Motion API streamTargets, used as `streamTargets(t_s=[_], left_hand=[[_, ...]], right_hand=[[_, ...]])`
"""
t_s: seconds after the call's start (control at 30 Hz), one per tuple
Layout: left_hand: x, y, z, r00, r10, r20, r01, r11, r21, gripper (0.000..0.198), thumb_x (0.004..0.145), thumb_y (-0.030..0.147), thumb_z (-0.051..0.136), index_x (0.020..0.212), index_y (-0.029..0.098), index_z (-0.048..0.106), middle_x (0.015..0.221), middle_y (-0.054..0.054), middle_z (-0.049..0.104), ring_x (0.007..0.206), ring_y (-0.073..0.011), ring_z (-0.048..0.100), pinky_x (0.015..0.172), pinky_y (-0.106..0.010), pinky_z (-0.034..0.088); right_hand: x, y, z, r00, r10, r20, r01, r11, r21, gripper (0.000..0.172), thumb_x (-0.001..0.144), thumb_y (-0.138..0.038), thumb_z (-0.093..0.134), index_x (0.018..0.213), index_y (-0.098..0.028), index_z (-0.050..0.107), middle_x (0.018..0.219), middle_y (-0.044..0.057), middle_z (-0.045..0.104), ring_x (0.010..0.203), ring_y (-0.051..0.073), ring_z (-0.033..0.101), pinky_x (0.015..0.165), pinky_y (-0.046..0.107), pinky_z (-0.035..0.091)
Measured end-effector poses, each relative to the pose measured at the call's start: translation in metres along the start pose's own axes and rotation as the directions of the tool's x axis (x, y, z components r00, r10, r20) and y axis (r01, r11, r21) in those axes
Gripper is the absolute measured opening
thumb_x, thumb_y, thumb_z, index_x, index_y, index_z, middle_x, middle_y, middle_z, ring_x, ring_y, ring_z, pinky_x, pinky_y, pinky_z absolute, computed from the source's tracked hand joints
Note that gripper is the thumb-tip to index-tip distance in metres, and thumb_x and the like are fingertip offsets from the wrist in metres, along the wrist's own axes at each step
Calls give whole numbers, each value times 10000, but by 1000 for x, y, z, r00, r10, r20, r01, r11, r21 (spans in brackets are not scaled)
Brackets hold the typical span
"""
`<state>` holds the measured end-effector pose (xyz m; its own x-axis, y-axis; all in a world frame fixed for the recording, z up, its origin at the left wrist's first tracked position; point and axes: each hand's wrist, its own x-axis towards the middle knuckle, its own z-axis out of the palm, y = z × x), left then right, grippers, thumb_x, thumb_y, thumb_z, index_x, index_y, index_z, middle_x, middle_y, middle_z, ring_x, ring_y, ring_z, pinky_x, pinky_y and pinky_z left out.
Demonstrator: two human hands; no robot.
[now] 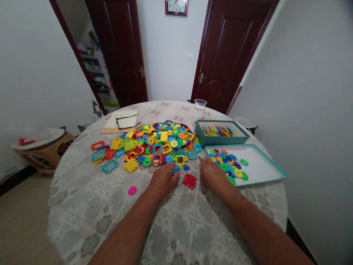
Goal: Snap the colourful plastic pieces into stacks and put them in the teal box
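Note:
In the head view my left hand (163, 179) rests at the front of a large pile of colourful plastic building pieces (154, 140). Its thumb and fingers close on a blue toothed piece (175, 170). My right hand (211, 173) is by the left edge of a shallow white lid with a teal rim (260, 181). The fingers of that hand are curled together, and what they may hold is hidden. Between the hands lie a red square piece (189, 181) and a small blue disc (186, 168). A pink disc (132, 190) sits apart, left of my left hand.
Round flower-like pieces (231, 163) lie in the lid's left half. Behind it stands a teal box (220, 139) with rows of colourful pieces. Glasses (127, 121) rest on papers (110, 123) at the back left. A clear plastic bowl (200, 104) stands at the far edge.

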<state>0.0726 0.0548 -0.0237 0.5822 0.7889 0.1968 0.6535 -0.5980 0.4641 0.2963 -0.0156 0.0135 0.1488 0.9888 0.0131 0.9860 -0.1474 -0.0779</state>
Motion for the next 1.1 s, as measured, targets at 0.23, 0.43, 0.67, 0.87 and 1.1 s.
streamTargets(t_s=[0.23,0.43,0.67,0.87,1.1], left_hand=[[5,-6,-6,974,-66,-217,48,995,-87,278,1023,426,479,982,209,647,905,-67,716,855,-220,663,808,-316,500],[5,-4,-23,887,-275,-371,202,954,-223,337,1030,452,436,970,202,654,903,-63,703,859,-225,648,793,-321,468],[4,-4,-24,870,-300,-392,215,945,-245,349,1026,459,427,918,201,635,831,-41,660,783,-208,609,749,-312,441],[6,-8,-13,891,-235,-389,167,965,-202,336,1025,459,438,883,214,619,810,-36,657,771,-210,616,737,-308,446],[6,-14,-1,902,-165,-398,106,981,-165,327,1039,434,440,862,221,612,783,-29,670,729,-201,629,704,-300,449]], right_hand=[[-5,-12,15,998,56,22,-53,993,-109,477,964,-63,462,1438,-84,520,1268,250,597,988,277,725,790,324,537],[-7,-6,13,998,-27,-60,32,997,77,271,949,-157,550,1194,-113,656,1157,174,620,1068,275,660,903,329,492],[-1,7,3,979,-150,-141,193,904,382,161,969,-197,560,1043,-180,702,1041,90,689,1005,217,652,919,307,463],[0,14,1,989,-127,-75,143,714,685,176,934,-243,565,1051,-220,694,939,28,716,756,168,667,699,270,499],[12,22,-22,974,-169,149,-18,600,800,146,881,-262,635,1005,-201,682,758,-25,679,525,115,611,484,210,462]])
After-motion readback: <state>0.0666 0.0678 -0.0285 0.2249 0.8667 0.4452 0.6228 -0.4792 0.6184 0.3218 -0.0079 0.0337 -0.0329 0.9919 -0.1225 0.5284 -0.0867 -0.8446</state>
